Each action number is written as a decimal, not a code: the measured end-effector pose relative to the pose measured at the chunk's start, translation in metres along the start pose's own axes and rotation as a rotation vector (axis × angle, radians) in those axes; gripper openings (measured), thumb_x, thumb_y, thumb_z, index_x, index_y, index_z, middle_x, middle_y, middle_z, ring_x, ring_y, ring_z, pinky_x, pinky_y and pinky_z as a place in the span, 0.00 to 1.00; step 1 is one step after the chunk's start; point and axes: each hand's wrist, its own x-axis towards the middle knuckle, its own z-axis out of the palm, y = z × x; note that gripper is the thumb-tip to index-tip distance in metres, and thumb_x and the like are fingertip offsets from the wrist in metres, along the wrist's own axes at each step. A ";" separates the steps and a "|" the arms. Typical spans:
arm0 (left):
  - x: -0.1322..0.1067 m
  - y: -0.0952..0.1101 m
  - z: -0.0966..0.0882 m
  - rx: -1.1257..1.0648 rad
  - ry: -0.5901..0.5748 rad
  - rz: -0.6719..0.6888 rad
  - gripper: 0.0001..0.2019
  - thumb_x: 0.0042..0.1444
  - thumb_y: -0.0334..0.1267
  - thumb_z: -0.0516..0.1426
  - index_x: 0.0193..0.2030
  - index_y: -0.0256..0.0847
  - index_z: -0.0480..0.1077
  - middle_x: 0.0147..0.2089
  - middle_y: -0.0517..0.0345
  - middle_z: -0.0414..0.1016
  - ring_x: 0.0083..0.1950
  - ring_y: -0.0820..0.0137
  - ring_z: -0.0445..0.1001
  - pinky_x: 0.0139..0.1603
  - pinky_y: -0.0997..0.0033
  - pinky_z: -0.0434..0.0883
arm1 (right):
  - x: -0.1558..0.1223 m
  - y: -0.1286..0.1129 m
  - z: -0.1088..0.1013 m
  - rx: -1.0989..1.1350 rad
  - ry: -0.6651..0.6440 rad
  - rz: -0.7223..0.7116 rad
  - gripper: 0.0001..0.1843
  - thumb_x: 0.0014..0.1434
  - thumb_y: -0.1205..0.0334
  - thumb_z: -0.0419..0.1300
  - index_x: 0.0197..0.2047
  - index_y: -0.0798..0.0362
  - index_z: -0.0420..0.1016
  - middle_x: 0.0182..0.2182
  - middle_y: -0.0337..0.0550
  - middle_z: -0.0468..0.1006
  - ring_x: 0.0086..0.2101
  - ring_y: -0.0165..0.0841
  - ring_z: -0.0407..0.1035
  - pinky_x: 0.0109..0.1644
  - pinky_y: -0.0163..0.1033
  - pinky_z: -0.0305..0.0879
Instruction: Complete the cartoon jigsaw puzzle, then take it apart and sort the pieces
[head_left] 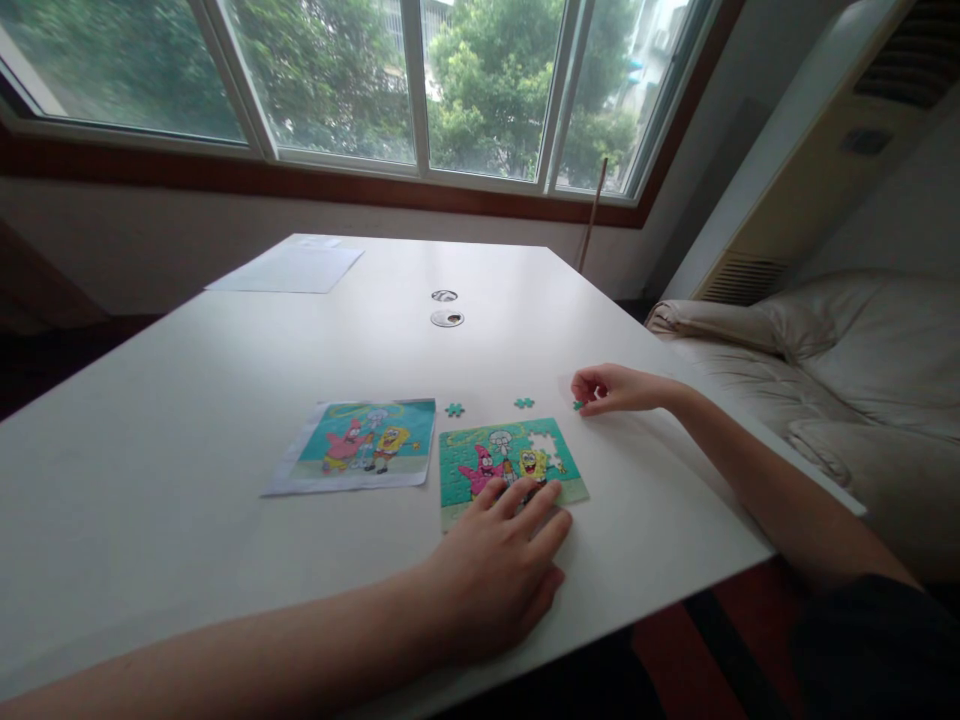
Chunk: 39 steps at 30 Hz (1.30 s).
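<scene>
A cartoon jigsaw puzzle [487, 452] lies on the white table, with a white gap in its upper right part. My left hand [502, 560] rests over the puzzle's lower edge, fingers stretched out and spread, hiding part of the picture. Beyond the puzzle's right corner, my right hand [611, 390] pinches a small green puzzle piece [577, 406] at the tabletop. Two loose teal pieces lie behind the puzzle: one piece [455, 410] above its left corner and another piece [524, 403] farther right. To the left is a printed reference picture [375, 450] showing the same cartoon scene.
Two round stickers or discs [447, 318] lie toward the middle of the white table [187, 450]. White paper sheets [289, 268] are at the far left corner. A cream leather sofa [862, 370] stands along the right, and a window [487, 90] is behind the table.
</scene>
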 end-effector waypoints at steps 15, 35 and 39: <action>0.000 0.000 -0.001 -0.002 -0.002 -0.001 0.19 0.58 0.42 0.45 0.55 0.42 0.56 0.61 0.51 0.54 0.59 0.57 0.52 0.55 0.53 0.54 | -0.001 -0.020 0.026 0.318 0.164 -0.047 0.17 0.49 0.54 0.60 0.38 0.57 0.72 0.30 0.44 0.75 0.31 0.30 0.68 0.35 0.36 0.63; 0.000 0.001 0.000 -0.031 -0.006 -0.013 0.19 0.58 0.42 0.46 0.55 0.41 0.56 0.61 0.50 0.53 0.59 0.56 0.51 0.56 0.51 0.53 | 0.011 -0.035 0.062 0.017 0.253 -0.178 0.12 0.53 0.58 0.56 0.38 0.54 0.74 0.30 0.40 0.75 0.25 0.25 0.61 0.26 0.31 0.53; 0.000 0.001 0.000 -0.027 -0.005 -0.015 0.19 0.58 0.42 0.46 0.55 0.42 0.56 0.61 0.51 0.53 0.59 0.55 0.51 0.56 0.51 0.53 | 0.011 -0.039 0.065 -0.010 0.251 -0.182 0.10 0.54 0.59 0.56 0.38 0.53 0.74 0.31 0.41 0.75 0.27 0.26 0.62 0.28 0.31 0.56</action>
